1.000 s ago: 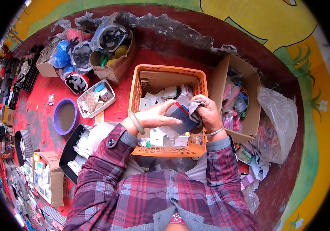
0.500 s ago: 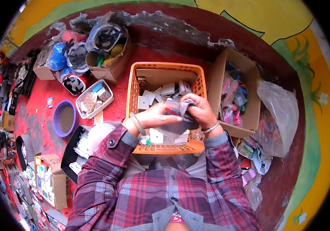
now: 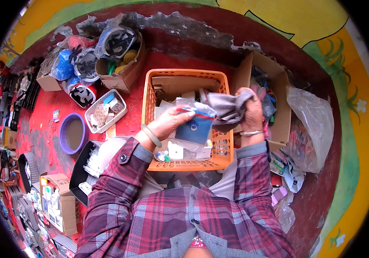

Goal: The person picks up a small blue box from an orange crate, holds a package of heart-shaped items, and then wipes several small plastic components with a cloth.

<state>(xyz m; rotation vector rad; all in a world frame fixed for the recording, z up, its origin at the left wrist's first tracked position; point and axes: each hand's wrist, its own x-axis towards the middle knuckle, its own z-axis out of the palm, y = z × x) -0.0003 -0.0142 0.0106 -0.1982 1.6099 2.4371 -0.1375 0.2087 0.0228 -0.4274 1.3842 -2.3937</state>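
My left hand (image 3: 172, 121) grips a clear plastic packet with a blue item inside (image 3: 194, 124) and holds it over the orange plastic basket (image 3: 182, 164). My right hand (image 3: 249, 112) is closed on a bunched grey cloth (image 3: 227, 106) at the basket's right rim, close beside the packet. The basket holds several small white boxes and packets. Both forearms wear red plaid sleeves, and each wrist has a bangle.
An open cardboard box (image 3: 275, 81) with goods stands right of the basket, and a clear plastic bag (image 3: 311, 124) lies beyond it. To the left are a small white basket (image 3: 105, 112), a purple bowl (image 3: 72, 133), a black tray (image 3: 81, 170) and a cardboard box (image 3: 122, 71) of bagged items.
The packet and cloth were pressed together over the basket. Now my left hand has drawn the packet left and down while my right hand has lifted the cloth to the right.
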